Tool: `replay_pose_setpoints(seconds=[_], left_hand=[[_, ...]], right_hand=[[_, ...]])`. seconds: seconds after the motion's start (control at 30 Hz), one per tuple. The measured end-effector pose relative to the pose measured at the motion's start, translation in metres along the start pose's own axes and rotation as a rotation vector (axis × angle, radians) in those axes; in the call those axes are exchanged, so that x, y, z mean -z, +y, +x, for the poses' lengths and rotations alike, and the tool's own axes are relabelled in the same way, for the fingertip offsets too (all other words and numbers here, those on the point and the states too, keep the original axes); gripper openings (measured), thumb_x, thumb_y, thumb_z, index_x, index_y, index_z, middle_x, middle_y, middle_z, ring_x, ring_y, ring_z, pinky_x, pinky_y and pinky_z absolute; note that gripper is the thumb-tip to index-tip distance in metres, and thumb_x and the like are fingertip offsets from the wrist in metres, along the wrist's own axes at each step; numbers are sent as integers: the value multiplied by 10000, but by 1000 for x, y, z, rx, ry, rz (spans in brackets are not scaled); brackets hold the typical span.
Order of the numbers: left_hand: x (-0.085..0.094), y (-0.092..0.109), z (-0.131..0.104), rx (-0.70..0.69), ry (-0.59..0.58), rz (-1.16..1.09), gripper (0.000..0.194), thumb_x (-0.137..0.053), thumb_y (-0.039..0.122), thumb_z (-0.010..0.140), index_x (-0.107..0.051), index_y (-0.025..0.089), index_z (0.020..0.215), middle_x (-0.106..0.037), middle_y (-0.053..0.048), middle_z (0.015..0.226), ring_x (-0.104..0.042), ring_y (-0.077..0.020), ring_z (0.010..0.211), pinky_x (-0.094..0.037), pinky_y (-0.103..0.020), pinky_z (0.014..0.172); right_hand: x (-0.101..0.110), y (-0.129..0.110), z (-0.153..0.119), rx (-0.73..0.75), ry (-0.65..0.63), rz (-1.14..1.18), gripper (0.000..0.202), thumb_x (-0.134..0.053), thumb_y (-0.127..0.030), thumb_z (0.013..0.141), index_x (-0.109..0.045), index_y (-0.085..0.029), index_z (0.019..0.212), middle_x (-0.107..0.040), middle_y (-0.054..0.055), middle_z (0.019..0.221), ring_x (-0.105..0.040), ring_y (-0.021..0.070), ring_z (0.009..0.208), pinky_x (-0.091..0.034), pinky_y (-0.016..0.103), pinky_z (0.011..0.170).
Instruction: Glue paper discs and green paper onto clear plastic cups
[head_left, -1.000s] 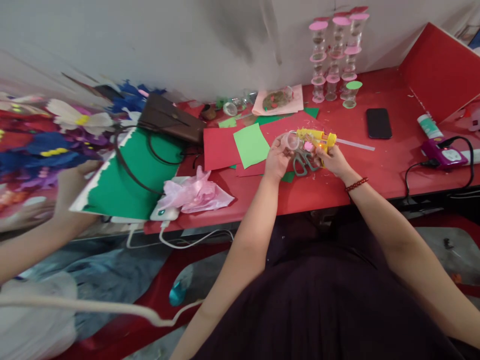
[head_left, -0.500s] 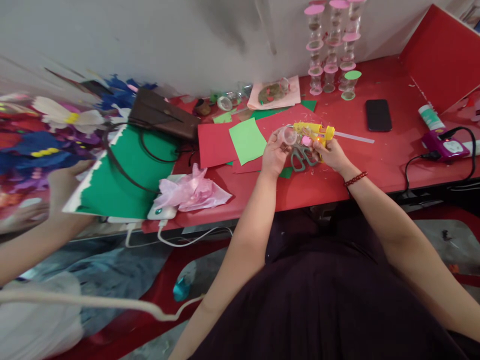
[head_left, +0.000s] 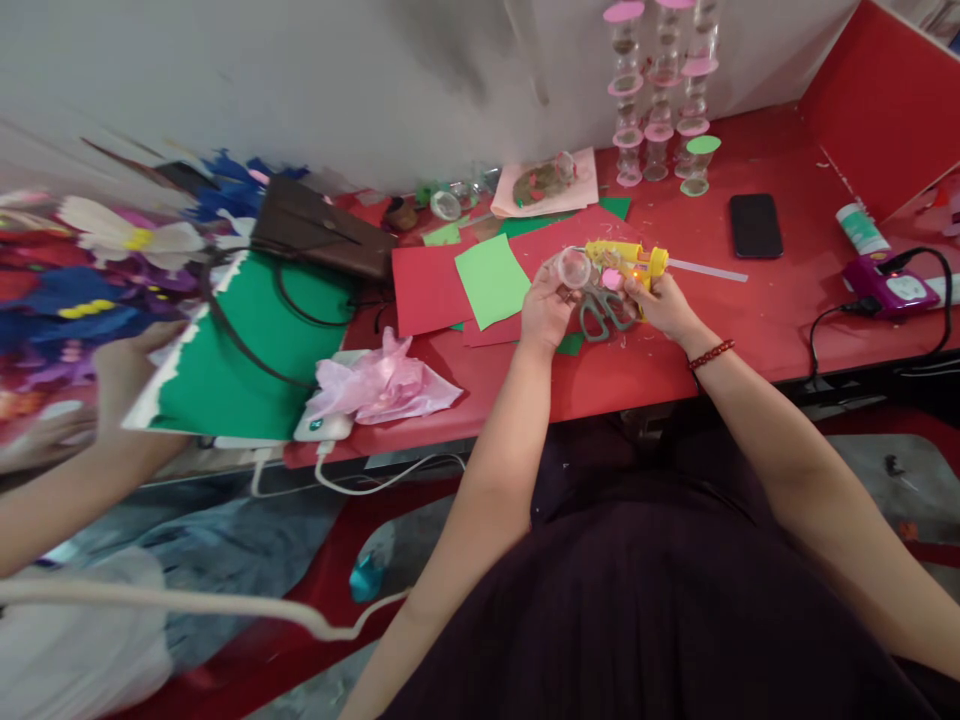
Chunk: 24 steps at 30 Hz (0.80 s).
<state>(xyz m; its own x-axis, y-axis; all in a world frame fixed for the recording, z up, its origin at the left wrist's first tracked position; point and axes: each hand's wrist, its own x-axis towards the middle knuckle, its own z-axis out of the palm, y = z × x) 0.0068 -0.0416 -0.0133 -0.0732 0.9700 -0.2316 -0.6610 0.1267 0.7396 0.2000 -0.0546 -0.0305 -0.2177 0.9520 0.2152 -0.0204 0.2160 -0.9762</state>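
A clear plastic cup is pinched in the fingers of the left hand over the worktop. Toward its two o'clock, the right hand clasps a yellow glue gun, long axis nine-to-three; nozzle contact is hard to tell.

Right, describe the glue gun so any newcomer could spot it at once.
At the red table, find the right hand, its wrist wearing a beaded bracelet. It holds the glue gun, set apart from the grey scissors by its yellow body and the pale stick jutting from its back.
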Motion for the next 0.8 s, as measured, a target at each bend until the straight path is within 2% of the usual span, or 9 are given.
replay_pose_setpoints(seconds=[0.27, 0.4, 0.53, 0.67, 0.8], left_hand=[[4, -2, 7, 0, -1, 12, 194, -564, 197, 995, -736, 217, 1083, -785, -84, 954, -734, -209, 927, -568, -291, 723], [3, -2, 8, -2, 7, 27, 201, -514, 193, 1024, -712, 208, 996, -769, -64, 889, -718, -176, 849, -524, -249, 652], [4, -1, 8, 11, 10, 13, 234, -488, 207, 1040, -718, 209, 997, -772, -55, 889, -719, -179, 853, -523, -266, 676], [3, 0, 8, 15, 17, -13, 230, -493, 205, 1040, -722, 200, 1070, -770, -57, 879, -698, -173, 794, -511, -283, 685], [2, 2, 6, 14, 14, -20, 204, -502, 210, 1034, -706, 200, 1039, -756, -43, 838, -669, -144, 707, -490, -254, 643]], right_hand=[[1, 3, 1, -35, 18, 23, 491, -737, -673, 906, -547, -244, 763, -505, -23, 590, -446, 100, 475, -340, 260, 437], [2, 4, 0, 0, 3, 0, 564, -702, -768, 874, -543, -243, 746, -499, -24, 574, -448, 103, 476, -331, 265, 447], [2, 4, 0, 28, 0, -15, 655, -662, -882, 801, -526, -248, 716, -502, -26, 550, -447, 104, 470, -327, 269, 448], [2, 4, 0, 33, -2, -5, 622, -676, -834, 840, -531, -242, 718, -506, -21, 558, -442, 95, 462, -322, 263, 449], [2, 5, 1, 18, -8, -35, 612, -666, -824, 853, -524, -245, 715, -508, -33, 526, -445, 94, 454, -327, 255, 445]])
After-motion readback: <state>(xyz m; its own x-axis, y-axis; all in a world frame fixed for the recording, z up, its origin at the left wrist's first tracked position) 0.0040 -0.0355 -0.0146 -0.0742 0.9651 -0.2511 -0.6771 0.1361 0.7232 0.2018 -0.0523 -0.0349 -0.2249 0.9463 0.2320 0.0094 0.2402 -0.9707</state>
